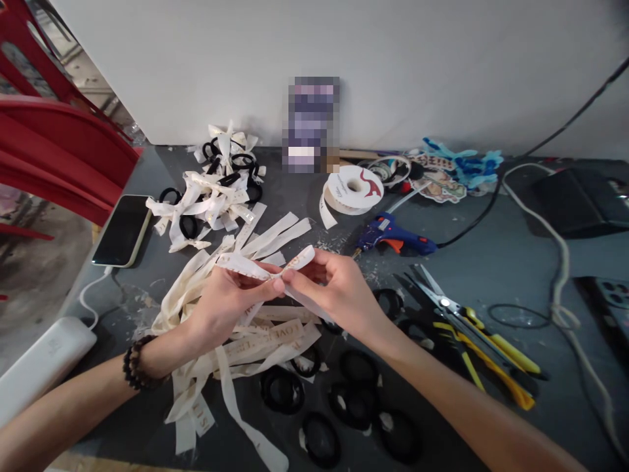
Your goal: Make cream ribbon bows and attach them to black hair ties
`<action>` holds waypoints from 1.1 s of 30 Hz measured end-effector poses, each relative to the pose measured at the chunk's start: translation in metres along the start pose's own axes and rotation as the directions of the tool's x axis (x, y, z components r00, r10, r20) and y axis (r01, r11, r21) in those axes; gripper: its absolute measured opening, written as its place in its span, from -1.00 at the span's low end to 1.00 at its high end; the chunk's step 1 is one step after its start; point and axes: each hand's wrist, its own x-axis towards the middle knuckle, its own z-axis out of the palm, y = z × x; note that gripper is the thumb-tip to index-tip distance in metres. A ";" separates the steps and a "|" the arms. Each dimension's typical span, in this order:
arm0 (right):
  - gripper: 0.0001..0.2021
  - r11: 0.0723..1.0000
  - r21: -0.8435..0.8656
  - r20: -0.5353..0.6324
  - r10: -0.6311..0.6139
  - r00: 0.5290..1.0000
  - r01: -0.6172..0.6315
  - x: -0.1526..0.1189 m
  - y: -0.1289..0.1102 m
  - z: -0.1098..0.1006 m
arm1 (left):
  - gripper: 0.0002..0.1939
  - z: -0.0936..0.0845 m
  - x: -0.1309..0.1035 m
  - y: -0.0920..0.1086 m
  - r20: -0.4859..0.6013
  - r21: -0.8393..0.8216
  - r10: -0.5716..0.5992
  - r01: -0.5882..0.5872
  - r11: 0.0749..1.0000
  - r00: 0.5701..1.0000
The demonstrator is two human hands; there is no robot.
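A white printed ribbon [246, 265], looped into a bow shape, is pinched at its middle between my two hands. My left hand [236, 292] closes thumb and fingers on its left part. From the other side my right hand [329, 278] grips the right loop near the centre, with a ribbon tail hanging below. Under my hands lies a pile of cut ribbon strips [265, 341], some with gold lettering. Several black hair ties [282, 390] are spread on the table nearer to me. Finished-looking hair ties with white bows [216, 196] are heaped at the back left.
A ribbon spool [354, 187] and a blue glue gun [390, 235] lie beyond my right hand. Scissors [445, 301] and yellow-handled pliers [462, 354] rest at right, near cables. At left are a phone [122, 229] and a white power bank [49, 360]. A wall [196, 65] stands behind.
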 end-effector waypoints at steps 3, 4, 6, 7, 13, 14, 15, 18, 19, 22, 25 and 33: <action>-0.75 1.000 0.018 -0.023 -0.010 1.000 0.011 -0.002 -0.002 0.002 | -0.72 0.001 0.000 0.000 -0.006 -0.012 -0.003 0.003 1.000 1.000; -0.75 1.000 0.022 -0.025 -0.004 1.000 0.005 -0.002 -0.003 0.003 | -0.74 0.001 0.000 -0.001 -0.006 -0.018 -0.011 0.011 1.000 1.000; -0.73 0.998 0.055 -0.033 0.032 0.999 -0.031 -0.001 -0.004 0.002 | -0.77 0.001 0.000 -0.004 -0.014 -0.029 -0.026 0.026 0.999 1.000; -0.71 0.994 0.094 -0.035 0.057 0.998 -0.053 -0.001 -0.005 0.002 | -0.78 0.001 0.000 -0.005 -0.019 -0.032 -0.029 0.028 0.999 0.999; -0.72 0.978 0.191 -0.006 0.087 0.996 -0.084 -0.001 -0.011 -0.003 | -0.82 0.002 -0.001 -0.006 -0.039 -0.002 0.002 -0.002 1.000 0.999; -0.74 0.993 0.112 -0.029 0.045 0.999 -0.042 -0.003 -0.012 -0.004 | -0.80 0.002 -0.001 -0.004 -0.032 0.012 -0.011 0.011 1.000 0.999; -0.78 1.000 0.023 -0.059 -0.014 0.998 0.015 -0.005 -0.014 -0.004 | -0.79 0.001 -0.001 -0.003 -0.026 0.025 -0.031 0.032 0.999 0.999; -0.86 0.969 -0.169 -0.120 -0.202 0.972 0.180 -0.009 -0.018 -0.004 | -0.73 -0.004 0.001 0.001 -0.009 0.058 -0.089 0.090 0.994 0.996; -0.82 0.960 -0.191 -0.120 -0.230 0.966 0.205 -0.010 -0.019 -0.003 | -0.72 -0.005 0.001 0.001 0.011 0.073 -0.099 0.098 0.993 0.995; -0.77 0.967 -0.188 -0.049 -0.186 0.981 0.173 -0.010 -0.019 0.000 | -0.72 -0.008 -0.001 0.002 0.146 0.125 -0.136 0.118 0.985 0.980; -0.79 0.990 -0.116 0.110 -0.069 0.992 0.082 -0.008 -0.019 0.000 | -0.73 -0.008 -0.004 0.001 0.255 0.166 -0.175 0.135 0.977 0.951; -0.75 0.996 0.080 0.113 0.035 0.993 -0.044 -0.008 -0.018 -0.003 | -0.64 -0.005 -0.007 0.003 0.257 0.301 -0.186 0.105 0.948 0.948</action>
